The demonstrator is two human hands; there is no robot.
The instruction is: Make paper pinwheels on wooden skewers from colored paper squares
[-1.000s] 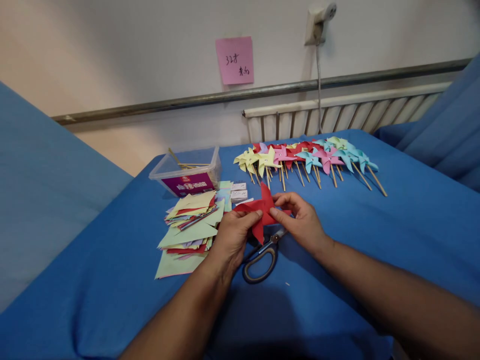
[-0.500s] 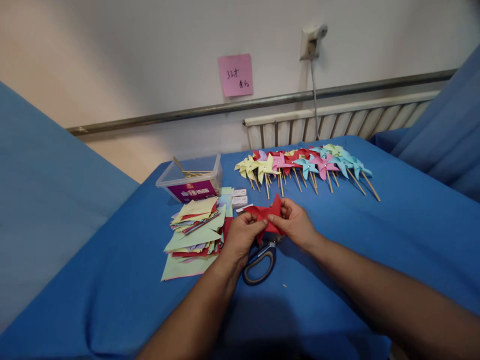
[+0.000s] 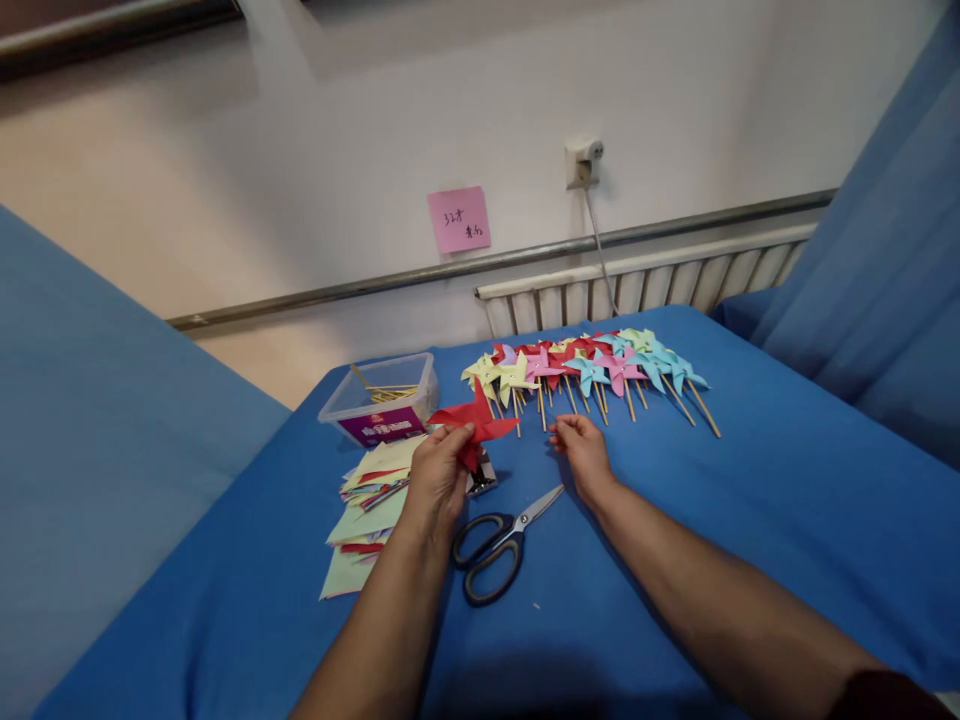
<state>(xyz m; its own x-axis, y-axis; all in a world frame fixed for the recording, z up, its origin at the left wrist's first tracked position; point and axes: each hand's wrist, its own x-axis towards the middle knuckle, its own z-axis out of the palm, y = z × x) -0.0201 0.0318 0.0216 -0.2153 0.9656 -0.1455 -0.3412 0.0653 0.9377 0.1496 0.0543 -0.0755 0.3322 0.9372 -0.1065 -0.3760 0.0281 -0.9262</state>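
Left hand (image 3: 436,473) — fingers pinching the folded red paper pinwheel head (image 3: 472,421), held just above the blue cloth (image 3: 750,500), near the clear plastic box (image 3: 381,398) of sticks. Right hand (image 3: 581,449) — apart from the red piece, fingers loosely curled, holding nothing visible, resting on the cloth just below the row of finished pinwheels (image 3: 592,370). Scissors (image 3: 499,545) lying open between the forearms. Stack of coloured paper squares (image 3: 371,500) beside the left wrist.

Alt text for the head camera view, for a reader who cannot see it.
The left hand holds a red paper pinwheel above a blue table; the right hand rests empty beside it. Scissors lie nearby, finished pinwheels behind.
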